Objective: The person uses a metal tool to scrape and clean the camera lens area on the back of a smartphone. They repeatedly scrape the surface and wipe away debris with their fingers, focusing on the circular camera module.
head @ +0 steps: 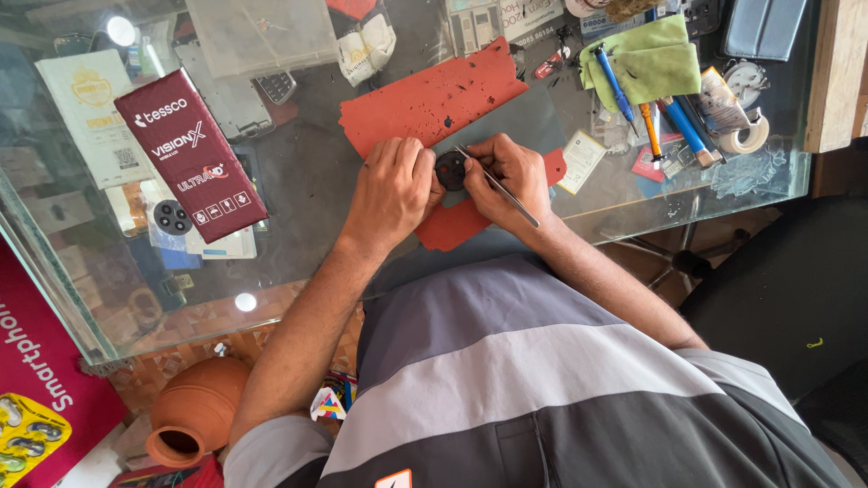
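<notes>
We see our two hands close together over a red mat (434,99) on the glass surface (307,181). Our left hand (391,185) curls around a small round black part (450,169), and its fingers (425,172) pinch the part by its edge and hold it down on a grey sheet (515,113) that lies on the red mat. Our right hand (511,176) grips thin metal tweezers (497,185), and their tip touches the top of the round black part. We think the work on this part is in the middle, since the tweezers are right on it and nothing we can see has come off and been laid beside it. We cannot tell what the tip is holding, because it is too small. A second round black part (172,217) with small holes lies well apart on the left, next to a dark red box (190,154). It sits alone and no hand is near it. Up on the right, blue screwdrivers (687,126) and an orange one (651,126) lie near a green cloth (655,63) and a roll of tape (746,136). For pots and boxes, we see a brown clay pot (194,411) down below the surface, lying on its side with its dark mouth open, and we cannot see anything in it. The dark red box is shut.
</notes>
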